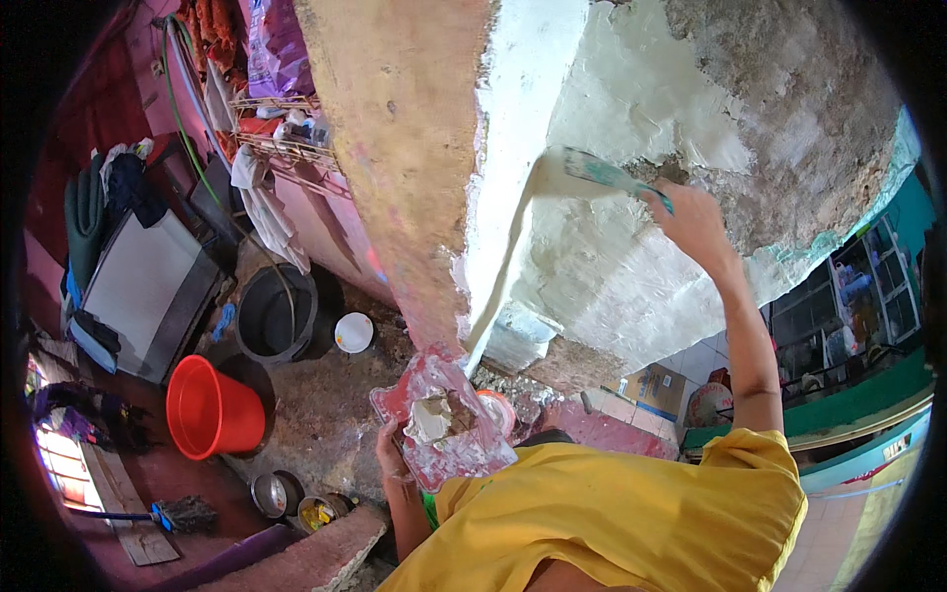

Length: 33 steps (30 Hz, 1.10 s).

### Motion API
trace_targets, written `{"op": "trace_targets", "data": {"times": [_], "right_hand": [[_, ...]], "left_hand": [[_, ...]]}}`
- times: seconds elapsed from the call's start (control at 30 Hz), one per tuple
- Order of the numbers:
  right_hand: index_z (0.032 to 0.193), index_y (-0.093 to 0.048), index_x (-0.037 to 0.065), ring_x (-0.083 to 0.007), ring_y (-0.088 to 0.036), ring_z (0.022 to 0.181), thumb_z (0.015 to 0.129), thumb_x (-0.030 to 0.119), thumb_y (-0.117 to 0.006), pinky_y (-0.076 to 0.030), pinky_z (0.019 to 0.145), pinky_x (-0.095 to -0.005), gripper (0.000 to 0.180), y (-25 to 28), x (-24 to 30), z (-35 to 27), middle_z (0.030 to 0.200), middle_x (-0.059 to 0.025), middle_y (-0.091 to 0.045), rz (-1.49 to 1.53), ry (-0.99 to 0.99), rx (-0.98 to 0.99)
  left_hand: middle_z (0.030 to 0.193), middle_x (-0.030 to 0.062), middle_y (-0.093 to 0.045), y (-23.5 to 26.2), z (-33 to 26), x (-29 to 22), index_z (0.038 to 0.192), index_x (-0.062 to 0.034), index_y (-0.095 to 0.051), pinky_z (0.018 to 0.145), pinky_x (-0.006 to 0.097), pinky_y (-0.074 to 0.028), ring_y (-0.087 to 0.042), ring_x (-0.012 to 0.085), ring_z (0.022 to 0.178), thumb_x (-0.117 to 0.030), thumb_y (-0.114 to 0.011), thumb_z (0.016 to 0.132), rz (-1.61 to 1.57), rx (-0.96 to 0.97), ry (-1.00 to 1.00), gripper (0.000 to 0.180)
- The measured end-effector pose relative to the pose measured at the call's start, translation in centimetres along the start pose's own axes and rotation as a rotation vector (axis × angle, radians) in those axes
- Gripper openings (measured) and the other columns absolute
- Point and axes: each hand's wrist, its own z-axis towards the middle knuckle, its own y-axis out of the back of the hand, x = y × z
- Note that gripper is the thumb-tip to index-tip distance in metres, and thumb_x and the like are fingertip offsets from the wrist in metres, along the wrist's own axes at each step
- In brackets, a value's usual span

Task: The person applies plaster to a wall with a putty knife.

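Head view. The trowel (592, 173) lies blade-flat against the wall (631, 276), its long axis running from the wall's outer corner on the left toward the handle on the right, tilted slightly down at the handle end. The right hand (693, 222) closes its fingers around the handle, so the blade extends leftward from the fingers over wet white plaster; a band of fresh plaster runs down from the blade's left end along the corner. The right arm is raised and the nearer one to the trowel. The left hand (392, 456) is well below, fingers curled under the near edge of a red board (442, 419) held roughly level, bearing a lump of plaster (431, 419). Board and trowel are well apart, the board lying below and left of the blade. On the floor (316, 414) to the left stand a black bucket (276, 316), a red bucket (212, 407) and a small white bowl (353, 333).
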Motion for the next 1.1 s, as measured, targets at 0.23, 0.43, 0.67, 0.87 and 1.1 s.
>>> {"op": "trace_targets", "data": {"times": [0.23,0.43,0.67,0.87,1.1], "right_hand": [[0.074,-0.056,0.004,-0.0384,-0.054,0.060,0.085,0.030,-0.048,-0.041,0.053,-0.0449,0.030,3.7,0.9,-3.9,0.061,-0.0185,-0.055,0.059,-0.039,-0.060],[0.073,-0.055,0.003,-0.0380,-0.053,0.058,0.084,0.027,-0.050,-0.040,0.051,-0.0449,0.027,-0.8,2.1,-0.9,0.061,-0.0188,-0.054,0.083,0.021,-0.010],[0.075,-0.057,0.003,-0.0376,-0.053,0.057,0.083,0.027,-0.051,-0.041,0.051,-0.0446,0.026,-2.5,1.7,0.0,0.059,-0.0189,-0.055,0.158,0.021,-0.041],[0.077,-0.058,0.002,-0.0379,-0.053,0.056,0.083,0.025,-0.051,-0.040,0.051,-0.0447,0.024,-3.2,0.8,0.0,0.059,-0.0195,-0.054,0.080,-0.031,-0.051],[0.081,-0.057,0.003,-0.0393,-0.053,0.060,0.085,0.028,-0.049,-0.040,0.053,-0.0457,0.027,0.0,-1.2,-2.3,0.061,-0.0193,-0.054,0.016,-0.090,-0.048]], "left_hand": [[0.100,0.0105,-0.060,0.2,-0.6,-0.1,0.103,-0.0005,-0.054,0.080,0.034,-0.045,-0.058,0.0223,0.089,-0.024,-0.049,0.078,-0.100,0.065,0.026,0.035],[0.089,0.0097,-0.062,0.3,0.0,-0.4,0.092,-0.0013,-0.058,0.075,0.034,-0.047,-0.059,0.0216,0.080,-0.024,-0.050,0.078,-0.019,0.009,-0.021,0.028],[0.088,0.0104,-0.062,0.0,-0.2,-0.3,0.090,-0.0005,-0.058,0.071,0.033,-0.050,-0.060,0.0219,0.076,-0.023,-0.053,0.076,-0.072,0.031,0.034,0.027],[0.083,0.0095,-0.062,-2.4,-1.3,-1.0,0.084,-0.0015,-0.059,0.069,0.033,-0.050,-0.061,0.0211,0.074,-0.023,-0.053,0.075,0.021,-0.081,-0.038,0.024],[0.082,0.0083,-0.062,0.1,-0.6,0.0,0.084,-0.0021,-0.059,0.069,0.032,-0.049,-0.060,0.0201,0.074,-0.023,-0.053,0.076,0.032,-0.138,-0.043,0.023]]}}
